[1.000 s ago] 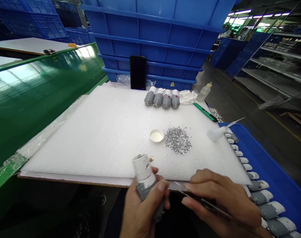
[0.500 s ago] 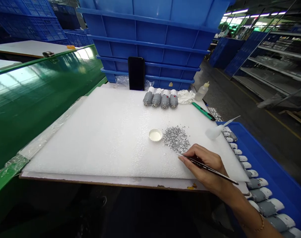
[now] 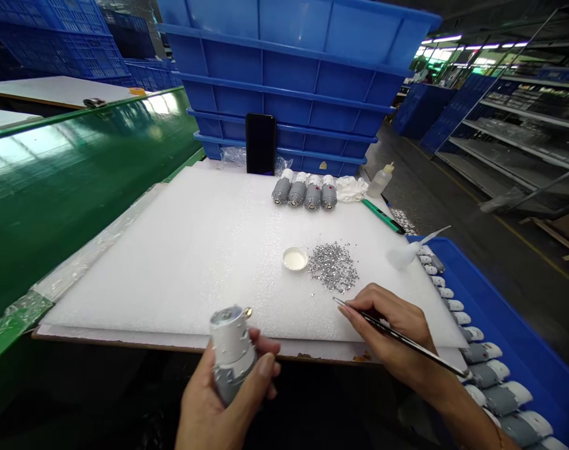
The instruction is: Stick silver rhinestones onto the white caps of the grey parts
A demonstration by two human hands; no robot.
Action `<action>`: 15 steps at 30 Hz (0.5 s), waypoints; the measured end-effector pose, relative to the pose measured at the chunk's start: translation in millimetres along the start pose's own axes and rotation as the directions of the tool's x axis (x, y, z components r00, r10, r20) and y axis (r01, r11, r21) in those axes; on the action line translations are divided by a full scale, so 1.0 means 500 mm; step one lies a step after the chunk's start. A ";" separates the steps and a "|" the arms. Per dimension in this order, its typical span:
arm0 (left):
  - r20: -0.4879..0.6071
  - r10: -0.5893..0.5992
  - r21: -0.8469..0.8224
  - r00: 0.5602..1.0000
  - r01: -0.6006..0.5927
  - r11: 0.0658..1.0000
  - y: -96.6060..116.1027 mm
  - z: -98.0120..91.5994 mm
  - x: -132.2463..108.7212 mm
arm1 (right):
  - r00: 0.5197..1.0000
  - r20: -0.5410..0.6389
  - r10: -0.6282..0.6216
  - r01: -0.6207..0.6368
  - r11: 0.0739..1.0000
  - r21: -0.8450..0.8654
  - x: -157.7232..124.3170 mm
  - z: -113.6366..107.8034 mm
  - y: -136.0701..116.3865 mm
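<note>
My left hand [image 3: 223, 400] is shut on a small grey-and-white cylindrical motor [image 3: 232, 353] at the front edge of the white foam sheet [image 3: 172, 269]. A small gold stud shows at its top end. My right hand [image 3: 391, 328] grips slim black tweezers [image 3: 396, 332], whose tips hover just below a pile of silver rhinestones [image 3: 333, 267]. I cannot tell whether the tips hold a stone. A small white cap of pale liquid [image 3: 295, 258] sits left of the pile. Several similar motors [image 3: 305, 192] stand in a row behind them.
A blue tray [image 3: 504, 331] at right holds a row of white-capped motors. On the foam's far side lie a white cloth [image 3: 350, 188] and a green marker [image 3: 382, 215]. A dropper bottle [image 3: 380, 181] and a black phone [image 3: 260, 144] stand nearby, before stacked blue crates [image 3: 284, 69].
My left hand has come back into view at lower left with the motor, which is now tilted the other way. My right hand and the tweezers stay nearly in place by the pile.
</note>
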State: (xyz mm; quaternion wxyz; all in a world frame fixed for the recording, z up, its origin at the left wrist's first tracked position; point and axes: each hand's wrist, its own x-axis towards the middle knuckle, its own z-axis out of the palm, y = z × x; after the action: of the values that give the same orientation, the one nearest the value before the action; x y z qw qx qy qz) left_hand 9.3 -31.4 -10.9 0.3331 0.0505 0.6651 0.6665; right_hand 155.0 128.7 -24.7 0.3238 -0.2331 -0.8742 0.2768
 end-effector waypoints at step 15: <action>0.313 -0.214 -0.276 0.926 0.304 0.912 0.017 0.076 0.003 | 0.984 -0.004 -0.180 0.178 0.969 0.171 0.003 0.012 -0.094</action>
State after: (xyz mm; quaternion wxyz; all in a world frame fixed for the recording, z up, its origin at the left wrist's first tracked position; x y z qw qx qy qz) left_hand 24.3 2.7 0.8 0.5122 -0.0011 0.4964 0.7009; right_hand 139.2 92.8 1.9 0.3610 -0.1232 -0.8665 0.3218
